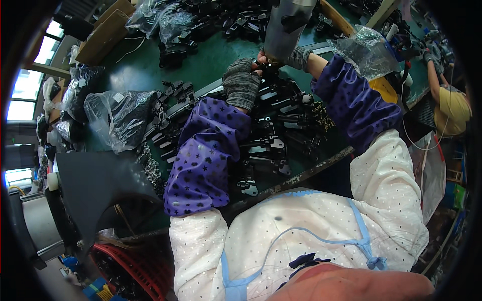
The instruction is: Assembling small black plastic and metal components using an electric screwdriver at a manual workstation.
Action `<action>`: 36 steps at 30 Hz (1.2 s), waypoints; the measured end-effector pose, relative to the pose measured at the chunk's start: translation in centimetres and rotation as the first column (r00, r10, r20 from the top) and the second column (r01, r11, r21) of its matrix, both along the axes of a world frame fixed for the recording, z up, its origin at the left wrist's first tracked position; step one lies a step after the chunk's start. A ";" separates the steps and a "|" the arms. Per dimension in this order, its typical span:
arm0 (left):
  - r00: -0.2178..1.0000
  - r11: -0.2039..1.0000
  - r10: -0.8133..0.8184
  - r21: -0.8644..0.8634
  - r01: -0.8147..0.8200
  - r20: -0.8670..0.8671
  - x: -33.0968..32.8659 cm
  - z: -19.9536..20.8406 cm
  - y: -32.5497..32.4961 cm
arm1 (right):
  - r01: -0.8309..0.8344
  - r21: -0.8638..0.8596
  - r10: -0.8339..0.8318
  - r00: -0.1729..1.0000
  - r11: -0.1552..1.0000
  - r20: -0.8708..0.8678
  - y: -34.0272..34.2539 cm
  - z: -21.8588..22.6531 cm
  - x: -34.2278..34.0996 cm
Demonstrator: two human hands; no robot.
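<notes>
My left hand (242, 83), in a grey knitted glove with bare fingertips, is closed on a small dark metal part (271, 64) beneath a grey cylindrical machine head (287, 30). My right hand (300, 58), gloved alike, comes in from the other side of that part. Its fingers are hidden behind the cylinder, so I cannot make out their grip. Many black and silver metal hinge-like pieces (273, 143) lie heaped on the green table (134, 70) below and around my hands. A pile of small brass-coloured pins or screws (322, 116) lies near my right sleeve.
Clear plastic bags (120, 118) of dark parts sit at the left, with another plastic bag (364, 52) at the right. More black parts (216, 22) cover the far side. A dark panel (100, 185) and a red basket (133, 268) stand lower left. Another person (449, 108) works far right.
</notes>
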State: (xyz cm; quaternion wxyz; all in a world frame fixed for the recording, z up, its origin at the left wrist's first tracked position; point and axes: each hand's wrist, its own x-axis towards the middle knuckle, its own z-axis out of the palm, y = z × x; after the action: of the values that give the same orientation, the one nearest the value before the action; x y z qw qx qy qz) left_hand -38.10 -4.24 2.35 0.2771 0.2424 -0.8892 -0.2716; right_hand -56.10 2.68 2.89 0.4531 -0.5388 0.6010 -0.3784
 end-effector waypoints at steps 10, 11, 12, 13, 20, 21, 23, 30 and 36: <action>0.999 0.995 -0.040 -0.094 0.039 -0.009 0.1 0.4 0.4 | 0.174 0.048 -0.176 0.984 0.984 0.036 -0.7 -3.3 -1.7; 1.000 0.996 -0.022 -0.091 0.024 0.023 0.1 0.3 0.5 | 0.179 0.043 -0.180 0.984 0.983 0.008 -0.4 -2.8 -1.5; 0.999 0.996 -0.004 -0.088 0.009 0.054 0.2 0.2 0.5 | 0.182 0.040 -0.182 0.983 0.982 -0.022 0.0 -2.2 -1.3; 0.998 0.997 0.014 -0.082 -0.009 0.059 0.3 0.0 0.5 | 0.186 0.036 -0.184 0.981 0.982 -0.052 0.2 -1.6 -1.0; 0.989 0.997 -0.056 0.057 0.049 0.134 -0.4 -0.4 0.2 | 0.174 0.101 -0.142 0.954 0.980 -0.264 1.0 3.1 2.5; 0.993 0.988 -0.105 0.114 0.100 0.043 -1.3 0.0 0.2 | 0.164 0.121 -0.120 0.943 0.979 -0.310 1.4 4.1 2.9; 0.984 0.966 -0.173 0.187 0.179 -0.049 -4.0 0.8 0.4 | 0.144 -0.121 -0.157 0.981 0.982 -0.110 2.9 6.4 3.6; 0.983 0.954 -0.147 0.278 0.111 0.113 -4.9 0.8 0.1 | 0.167 -0.724 0.034 0.967 0.669 0.254 4.2 9.2 9.5; 0.979 0.958 -0.126 0.277 0.079 0.157 -2.3 0.4 0.3 | 0.246 -0.828 -0.558 0.825 0.504 -0.094 0.9 9.0 7.3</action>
State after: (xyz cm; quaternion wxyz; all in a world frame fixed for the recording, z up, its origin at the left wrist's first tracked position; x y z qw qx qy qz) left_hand -40.44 -3.97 2.73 0.1486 0.2541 -0.8760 -0.3820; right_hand -48.76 3.57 11.85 -0.0480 -0.5808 0.5523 -0.5961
